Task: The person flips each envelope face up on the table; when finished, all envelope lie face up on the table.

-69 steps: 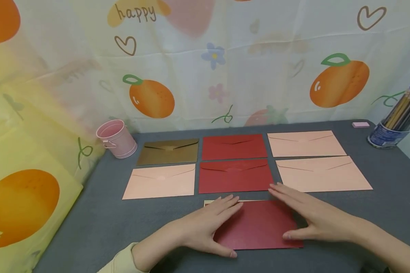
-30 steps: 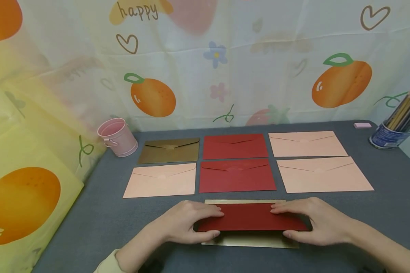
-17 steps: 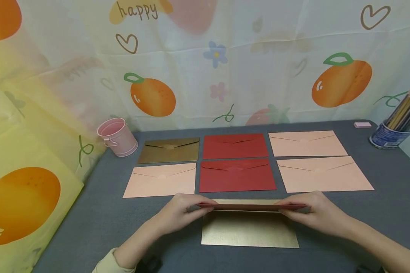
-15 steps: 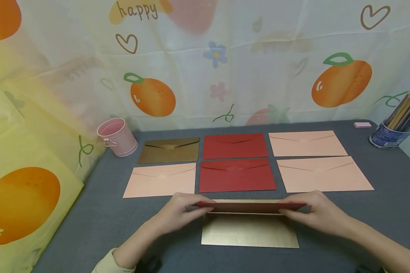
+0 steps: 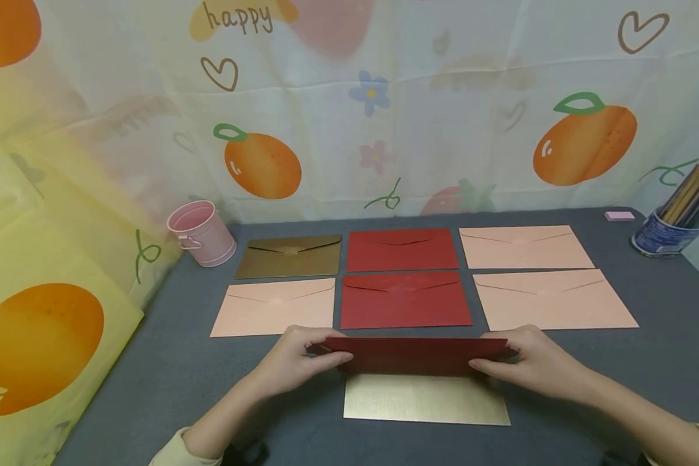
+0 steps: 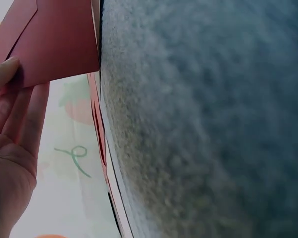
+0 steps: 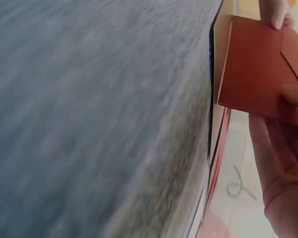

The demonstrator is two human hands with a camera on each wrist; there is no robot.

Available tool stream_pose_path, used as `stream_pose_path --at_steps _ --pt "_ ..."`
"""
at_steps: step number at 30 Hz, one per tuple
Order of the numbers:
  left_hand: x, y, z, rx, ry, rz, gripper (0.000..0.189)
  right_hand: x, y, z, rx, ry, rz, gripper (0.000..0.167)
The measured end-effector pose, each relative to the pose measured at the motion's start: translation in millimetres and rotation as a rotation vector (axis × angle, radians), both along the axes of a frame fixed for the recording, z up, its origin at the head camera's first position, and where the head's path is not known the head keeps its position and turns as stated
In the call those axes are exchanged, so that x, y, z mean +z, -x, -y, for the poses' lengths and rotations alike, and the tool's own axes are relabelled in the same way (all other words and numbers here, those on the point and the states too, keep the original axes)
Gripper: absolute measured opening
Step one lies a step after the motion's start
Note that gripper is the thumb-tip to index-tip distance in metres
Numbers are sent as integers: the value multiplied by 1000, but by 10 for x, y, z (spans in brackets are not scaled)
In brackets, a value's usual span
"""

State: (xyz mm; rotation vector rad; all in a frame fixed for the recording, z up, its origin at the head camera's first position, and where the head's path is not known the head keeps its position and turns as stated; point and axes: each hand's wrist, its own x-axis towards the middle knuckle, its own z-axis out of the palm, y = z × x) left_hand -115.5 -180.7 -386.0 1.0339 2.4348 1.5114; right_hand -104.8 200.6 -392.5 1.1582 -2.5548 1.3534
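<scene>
Both hands hold a dark red envelope (image 5: 410, 356) by its two short ends, tilted up on its long edge. My left hand (image 5: 294, 359) pinches the left end, thumb (image 6: 5, 74) on the near face and fingers behind. My right hand (image 5: 530, 361) grips the right end the same way. A diagonal flap line shows on the red face in both wrist views. Under it a gold envelope (image 5: 425, 400) lies flat on the table, its far part hidden behind the red one.
Beyond the hands lie two rows of envelopes: a dark gold one (image 5: 289, 257), red ones (image 5: 406, 301) and pale pink ones (image 5: 556, 301). A pink bucket (image 5: 200, 234) stands back left. A pencil holder (image 5: 670, 230) and a small pink block (image 5: 619, 216) are back right.
The red envelope lay flat on the gold one under both hands. It was lifted and turned nearly edge-on, and now its face tilts toward me. More of the gold envelope shows.
</scene>
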Motion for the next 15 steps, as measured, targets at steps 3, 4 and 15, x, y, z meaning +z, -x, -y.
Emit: stream_pose_path --at_steps 3,4,15 --pt "13 -5 87 67 -24 116 18 18 4 102 -58 -3 199 15" --pt "16 -2 125 95 -29 154 18 20 9 146 -74 8 271 17" --pt "-13 72 777 359 -172 574 33 -23 76 902 25 253 824 35"
